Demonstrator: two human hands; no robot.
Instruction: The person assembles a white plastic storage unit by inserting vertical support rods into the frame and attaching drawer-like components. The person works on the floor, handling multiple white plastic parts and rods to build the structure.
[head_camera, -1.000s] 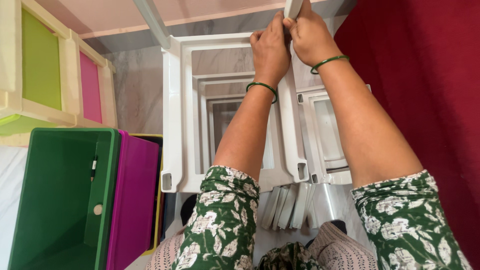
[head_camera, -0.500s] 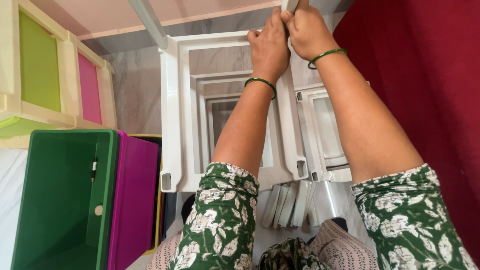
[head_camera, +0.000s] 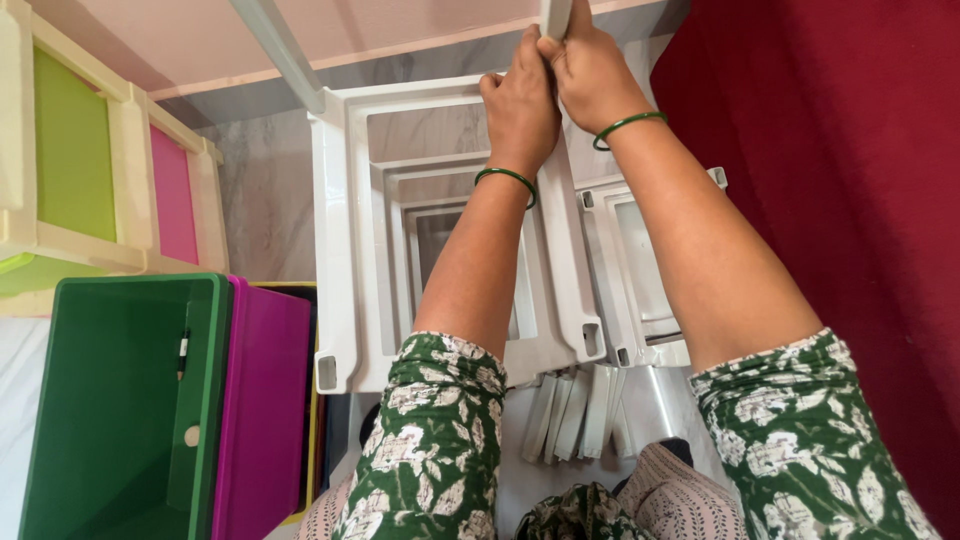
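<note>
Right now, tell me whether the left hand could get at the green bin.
Probably yes. The left hand grips the white post at the frame's corner; the green bin stands open, nothing between them.

No packages, signs or screens in view; only candidate is a small round whitish sticker on the green bin's inner wall.

green floral sleeves, green bangles
</note>
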